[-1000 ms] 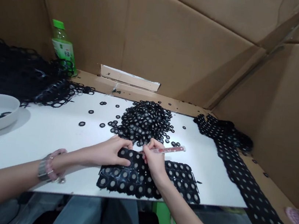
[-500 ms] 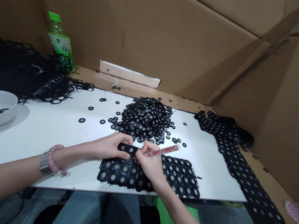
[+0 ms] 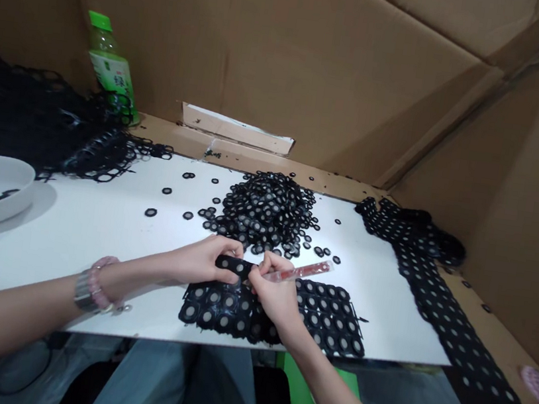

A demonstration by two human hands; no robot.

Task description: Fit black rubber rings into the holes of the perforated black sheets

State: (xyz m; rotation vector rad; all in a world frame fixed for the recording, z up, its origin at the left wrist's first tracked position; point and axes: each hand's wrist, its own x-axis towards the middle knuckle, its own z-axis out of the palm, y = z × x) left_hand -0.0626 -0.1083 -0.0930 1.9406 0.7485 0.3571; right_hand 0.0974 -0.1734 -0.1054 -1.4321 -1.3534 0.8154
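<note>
A black sheet [image 3: 330, 321] with rows of round, grey-centred pieces lies near the table's front edge. My left hand [image 3: 205, 261] pinches its far left edge, where a strip is lifted between thumb and fingers. Close beside it, my right hand [image 3: 277, 295] is closed around a slim pen-like tool [image 3: 308, 272], red inside a clear body, which slants up to the right. The tool's working tip is hidden by my fingers at the sheet. Just beyond both hands rises a heap of loose black rings [image 3: 268, 208] with grey centres.
A white bowl [image 3: 24, 194] holding some black pieces stands at the left. Behind it are a tangle of black cut-out webbing [image 3: 35, 119] and a green bottle [image 3: 116, 77]. Long black perforated strips [image 3: 437, 292] trail over the right edge. Cardboard walls [image 3: 295, 52] enclose the table.
The view has shifted slightly, so things sit a little higher and farther right. Both hands keep their places at the sheet's far edge; the lifted strip is tilted up slightly more.
</note>
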